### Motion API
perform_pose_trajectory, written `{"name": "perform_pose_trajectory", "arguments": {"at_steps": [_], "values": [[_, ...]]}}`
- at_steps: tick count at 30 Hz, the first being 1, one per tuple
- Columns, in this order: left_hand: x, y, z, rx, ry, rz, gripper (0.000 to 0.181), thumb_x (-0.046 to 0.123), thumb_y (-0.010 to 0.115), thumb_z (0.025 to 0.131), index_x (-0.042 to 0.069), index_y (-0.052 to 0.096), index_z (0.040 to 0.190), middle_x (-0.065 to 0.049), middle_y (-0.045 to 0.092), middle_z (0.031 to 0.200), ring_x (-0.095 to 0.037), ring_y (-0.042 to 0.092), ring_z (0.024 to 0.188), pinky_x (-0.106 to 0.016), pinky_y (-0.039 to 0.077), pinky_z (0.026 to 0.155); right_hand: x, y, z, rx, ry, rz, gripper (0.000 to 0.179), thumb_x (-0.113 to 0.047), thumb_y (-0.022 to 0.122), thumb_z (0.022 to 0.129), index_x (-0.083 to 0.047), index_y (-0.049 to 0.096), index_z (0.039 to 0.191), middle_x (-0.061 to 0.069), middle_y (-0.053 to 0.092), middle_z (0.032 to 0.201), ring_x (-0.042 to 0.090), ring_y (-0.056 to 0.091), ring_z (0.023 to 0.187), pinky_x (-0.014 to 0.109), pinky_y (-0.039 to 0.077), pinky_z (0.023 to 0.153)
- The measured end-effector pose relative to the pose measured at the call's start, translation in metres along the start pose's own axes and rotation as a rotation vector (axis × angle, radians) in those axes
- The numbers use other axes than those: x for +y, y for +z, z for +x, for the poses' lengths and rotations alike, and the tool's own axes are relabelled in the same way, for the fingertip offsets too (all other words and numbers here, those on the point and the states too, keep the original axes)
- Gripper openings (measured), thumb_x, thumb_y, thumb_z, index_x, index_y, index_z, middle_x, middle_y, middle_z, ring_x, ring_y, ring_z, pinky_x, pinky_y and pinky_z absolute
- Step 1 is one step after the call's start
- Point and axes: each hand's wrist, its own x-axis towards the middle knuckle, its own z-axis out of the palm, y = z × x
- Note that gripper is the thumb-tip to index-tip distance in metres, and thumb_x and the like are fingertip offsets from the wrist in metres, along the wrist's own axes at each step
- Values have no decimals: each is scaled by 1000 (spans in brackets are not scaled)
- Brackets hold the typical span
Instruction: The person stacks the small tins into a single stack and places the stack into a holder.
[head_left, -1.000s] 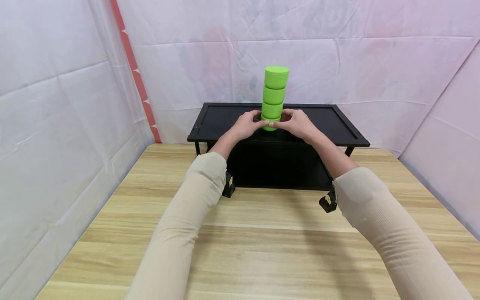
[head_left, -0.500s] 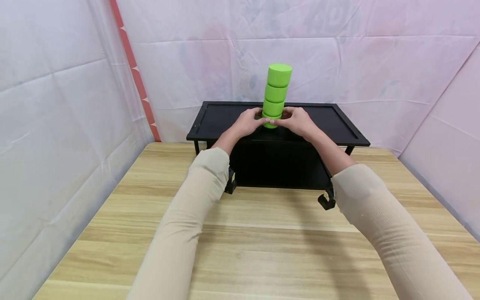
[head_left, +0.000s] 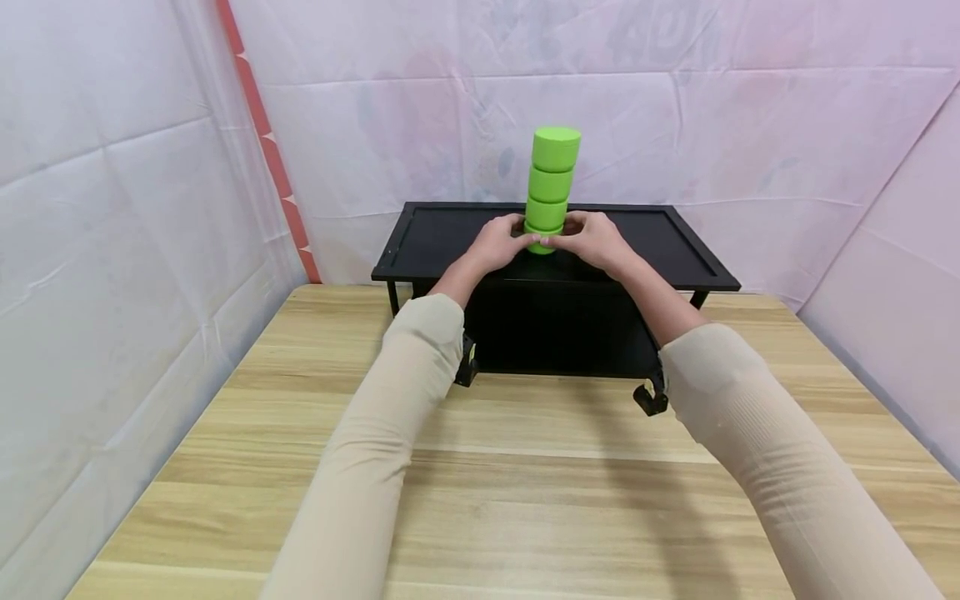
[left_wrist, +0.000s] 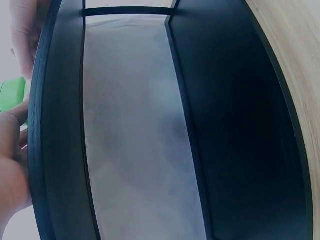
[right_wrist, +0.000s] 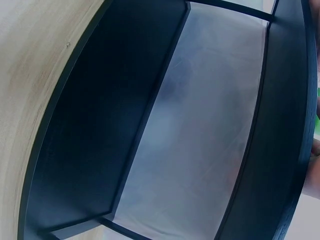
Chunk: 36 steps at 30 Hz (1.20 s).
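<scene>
A tall stack of several round, bright green containers (head_left: 551, 185) stands upright with a slight lean to the right, on the top board of a black two-tier shelf (head_left: 465, 237). My left hand (head_left: 497, 242) holds the lowest container from the left, and my right hand (head_left: 594, 242) holds it from the right. Both thumbs meet at its front while the fingers curl behind, partly hidden. In the left wrist view a green container (left_wrist: 12, 94) shows at the left edge beside the hand. Only a sliver of green appears at the right wrist view's edge.
The shelf's lower board (head_left: 562, 333) sits under the top one, close above the wooden table (head_left: 525, 500). A white sheet wall (head_left: 360, 125) rises behind, with more sheeting at both sides. Black wrist-camera mounts (head_left: 651, 398) hang below the sleeves.
The stack has shifted slightly right and then a little back left, with both hands staying around its lowest container. The forearms have moved only a little.
</scene>
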Motion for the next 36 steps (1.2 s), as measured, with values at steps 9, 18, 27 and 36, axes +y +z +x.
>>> {"name": "perform_pose_trajectory", "arguments": {"at_steps": [9, 18, 27, 36], "values": [[4, 2, 3, 25, -66, 32, 51, 34, 49, 95, 10, 39, 139, -4, 47, 132, -16, 45, 117, -29, 40, 92, -2, -1, 4, 10, 35, -47, 61, -36, 64, 86, -1, 45, 132, 19, 52, 120, 31, 48, 111, 45, 40, 91], [7, 7, 4, 74, -106, 17, 47, 32, 47, 96, 11, 40, 137, -4, 49, 129, -16, 48, 113, -29, 42, 88, -3, 2, 9, 13, 58, -65, 58, -33, 62, 88, 1, 44, 132, 19, 51, 121, 32, 47, 111, 45, 40, 90], [6, 9, 7, 81, -148, 20, 48, 31, 45, 97, 12, 37, 140, -4, 47, 132, -17, 46, 115, -31, 42, 89, -4, 6, 10, 32, 73, -27, 57, -32, 63, 88, 0, 45, 132, 18, 50, 122, 30, 47, 112, 44, 40, 92], [5, 9, 5, 80, -142, 52, 49, 33, 45, 97, 12, 36, 141, -4, 46, 133, -18, 46, 116, -31, 42, 90, -6, 8, 9, 34, 90, -33, 61, -32, 62, 88, -1, 40, 135, 18, 47, 128, 31, 44, 117, 44, 39, 94]]}}
